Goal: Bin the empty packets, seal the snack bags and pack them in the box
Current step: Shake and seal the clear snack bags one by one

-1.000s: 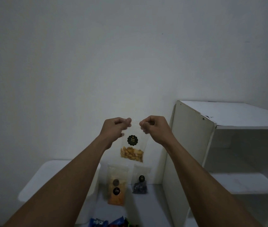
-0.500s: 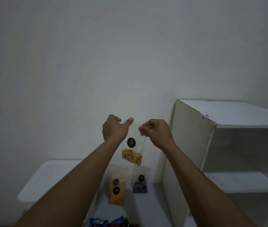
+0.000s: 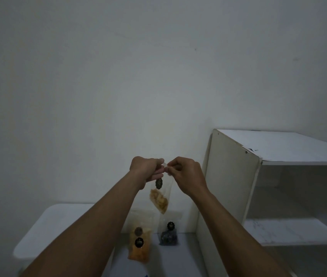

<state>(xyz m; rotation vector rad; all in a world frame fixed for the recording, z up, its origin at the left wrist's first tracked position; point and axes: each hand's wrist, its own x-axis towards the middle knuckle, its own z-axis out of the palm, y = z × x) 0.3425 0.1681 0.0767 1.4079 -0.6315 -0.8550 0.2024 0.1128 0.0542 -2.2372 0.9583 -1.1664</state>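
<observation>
Both forearms are reaching up from the bottom edge. Left hand (image 3: pixel 145 168) and right hand (image 3: pixel 186 173) are meeting mid-air, each grip pinching narrow on the top edge of a clear snack bag (image 3: pixel 161 193). Bag is hanging tilted below the hands, black round sticker (image 3: pixel 159 183) facing out, yellowish snack pieces bunching in its lower corner. Below on the counter (image 3: pixel 178 254), an orange-filled bag (image 3: pixel 140 246) with two black stickers and a dark-filled bag (image 3: pixel 169 235) are leaning upright near the wall (image 3: pixel 118 76). White lidded container (image 3: pixel 58 226) sitting left of them, white open shelf unit (image 3: pixel 268 186) standing right.
</observation>
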